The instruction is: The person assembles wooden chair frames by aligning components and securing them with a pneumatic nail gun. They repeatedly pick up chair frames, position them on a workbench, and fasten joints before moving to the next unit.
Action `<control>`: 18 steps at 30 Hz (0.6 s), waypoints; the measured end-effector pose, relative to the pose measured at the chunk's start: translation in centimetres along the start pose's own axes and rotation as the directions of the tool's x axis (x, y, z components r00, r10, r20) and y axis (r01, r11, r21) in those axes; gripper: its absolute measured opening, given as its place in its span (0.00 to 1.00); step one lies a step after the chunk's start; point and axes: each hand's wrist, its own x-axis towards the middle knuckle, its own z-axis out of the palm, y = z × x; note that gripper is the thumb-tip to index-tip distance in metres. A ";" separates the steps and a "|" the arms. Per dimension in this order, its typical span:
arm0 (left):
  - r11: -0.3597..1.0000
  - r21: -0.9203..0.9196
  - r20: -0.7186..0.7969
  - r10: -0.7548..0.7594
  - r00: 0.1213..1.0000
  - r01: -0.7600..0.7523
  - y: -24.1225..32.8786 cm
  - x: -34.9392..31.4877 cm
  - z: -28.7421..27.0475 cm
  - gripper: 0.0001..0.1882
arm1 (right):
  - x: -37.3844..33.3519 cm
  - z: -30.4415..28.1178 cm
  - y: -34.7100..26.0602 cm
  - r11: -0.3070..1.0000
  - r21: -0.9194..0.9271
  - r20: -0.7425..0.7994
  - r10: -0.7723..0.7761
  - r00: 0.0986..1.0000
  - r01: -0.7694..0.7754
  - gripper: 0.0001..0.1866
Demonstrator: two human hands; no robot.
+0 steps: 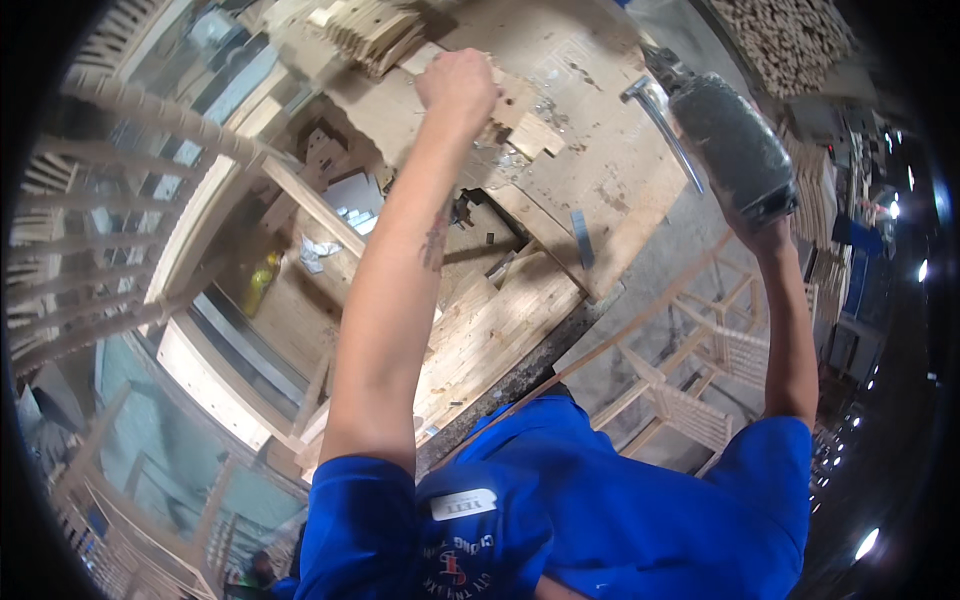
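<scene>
My left hand (460, 90) reaches far over the workbench (610, 150), its fingers curled down on a pale wooden piece (515, 90). A small wooden block (536, 135) lies just nearer to me. Raised on the right, my right hand (768, 236) grips a bulky dark tool (735, 150) that looks like a nail gun; its body hides most of the fingers. Beside the tool is a slim metal bar (665, 130) with a crosswise head; I cannot tell whether it belongs to the tool. A grey-blue strip (582, 238) lies near the bench's corner.
Stacked wooden pieces (370, 35) stand at the back. An open hollow (490, 235) in the bench holds scraps. Wooden frames with turned spindles (100, 230) crowd the left. Chair-like frames (690, 400) stand on the floor at right; a heap of wood (785, 45) is behind.
</scene>
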 end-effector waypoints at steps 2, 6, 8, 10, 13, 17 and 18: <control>0.998 0.012 -0.176 -0.054 0.983 0.057 -0.8 -0.3 0.6 0.29 | 2.4 0.9 -3.1 0.926 -0.123 0.018 0.362 0.932 -0.358 0.25; 0.995 -0.085 -0.276 0.031 0.961 -0.057 -6.1 -1.3 -0.2 0.30 | 8.3 1.3 -5.0 0.837 -0.084 0.184 0.547 0.817 -0.541 0.16; 0.973 -0.217 -0.163 0.039 0.986 -0.074 -8.4 -3.7 -3.2 0.33 | 8.6 0.7 -2.9 0.896 -0.076 0.216 0.442 0.870 -0.437 0.14; 0.803 -0.578 -0.035 0.153 0.988 -0.144 -12.8 -8.3 -5.9 0.30 | 8.5 0.9 -1.5 0.946 -0.118 0.299 0.324 0.897 -0.302 0.15; 0.673 -0.723 -0.002 -0.229 0.973 0.157 -18.1 -18.7 -6.2 0.24 | 10.0 4.3 -1.3 1.000 0.010 0.451 -0.016 0.892 0.013 0.19; 0.566 -0.745 0.121 -0.405 0.906 0.353 -22.0 -28.2 5.1 0.42 | 11.8 13.5 -11.0 0.924 0.174 0.633 -0.370 0.680 0.341 0.24; 0.557 -0.730 0.197 -0.381 0.903 0.395 -22.0 -30.1 7.0 0.42 | 12.3 16.0 -14.6 0.899 0.176 0.695 -0.403 0.595 0.402 0.26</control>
